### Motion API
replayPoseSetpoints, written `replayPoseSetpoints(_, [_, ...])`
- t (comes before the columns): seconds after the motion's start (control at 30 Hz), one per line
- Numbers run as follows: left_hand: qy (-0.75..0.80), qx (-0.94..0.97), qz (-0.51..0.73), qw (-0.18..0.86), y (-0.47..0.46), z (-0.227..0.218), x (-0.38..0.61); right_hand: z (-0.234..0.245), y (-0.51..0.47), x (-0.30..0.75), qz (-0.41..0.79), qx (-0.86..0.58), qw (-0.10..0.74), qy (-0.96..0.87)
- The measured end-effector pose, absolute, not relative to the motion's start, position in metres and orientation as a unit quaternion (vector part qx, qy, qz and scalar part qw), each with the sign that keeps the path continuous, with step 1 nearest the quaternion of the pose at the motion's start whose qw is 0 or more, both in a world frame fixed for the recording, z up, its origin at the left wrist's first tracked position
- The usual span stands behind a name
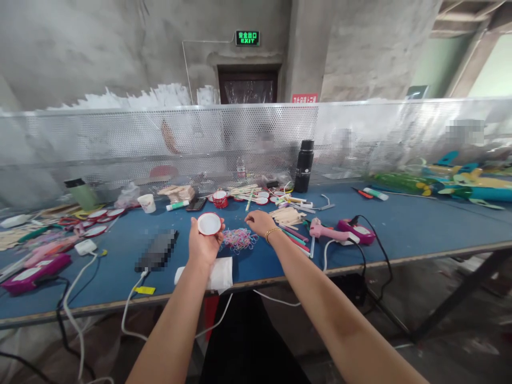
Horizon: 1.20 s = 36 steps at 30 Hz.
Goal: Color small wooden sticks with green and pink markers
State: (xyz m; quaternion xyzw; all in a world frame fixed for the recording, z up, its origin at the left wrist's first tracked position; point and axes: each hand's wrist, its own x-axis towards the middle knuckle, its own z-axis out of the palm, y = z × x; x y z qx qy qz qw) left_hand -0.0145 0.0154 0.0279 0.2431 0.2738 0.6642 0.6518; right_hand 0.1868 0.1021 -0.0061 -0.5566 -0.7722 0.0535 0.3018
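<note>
My left hand [204,246] is closed round a shallow round paper cup [209,223], white inside with a red rim, its opening tilted toward me. To its right, my right hand [261,222] hovers just behind a pile of colourful rubber bands [240,239], with its fingers curled together. Whatever those fingers hold, if anything, is too small to make out. Beside the right wrist lie a heap of wooden sticks [287,215] and several coloured glue sticks [296,241]. Under my left forearm a white roll of tissue [221,273] rests at the table's front edge.
A pink glue gun [330,232] with a cable lies right, by a purple box [362,233]. A black bottle [304,166] stands at the back before a perforated metal screen [264,128]. On the left are a phone [158,250], a paper cup [147,203] and a green bottle [82,194].
</note>
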Motion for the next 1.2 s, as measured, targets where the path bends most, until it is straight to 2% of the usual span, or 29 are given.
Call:
replayPoseSetpoints(0.37, [0.254, 0.248, 0.678, 0.644, 0.013, 0.028, -0.014, 0.019, 0.079, 0.192, 0.078, -0.523, 0.252, -0.810])
replayPoseSetpoints(0.57, [0.250, 0.237, 0.682, 0.645, 0.015, 0.026, -0.016, 0.012, 0.039, 0.183, 0.025, -0.403, 0.268, -0.875])
replayPoseSetpoints(0.77, [0.252, 0.226, 0.669, 0.662, 0.020, 0.026, -0.016, -0.006, 0.016, 0.175, -0.017, -0.373, 0.175, -0.911])
replayPoseSetpoints(1.0, [0.240, 0.225, 0.663, 0.673, 0.022, 0.028, -0.017, 0.002, 0.009, 0.161, -0.136, -0.330, 0.097, -0.929])
replayPoseSetpoints(1.1, [0.249, 0.221, 0.662, 0.671, 0.023, 0.027, -0.017, 0.003, 0.011, 0.154, -0.150, -0.315, 0.094, -0.933])
replayPoseSetpoints(1.2, [0.257, 0.224, 0.664, 0.666, 0.024, 0.026, -0.017, 0.004, 0.019, 0.153, -0.093, -0.327, 0.127, -0.932])
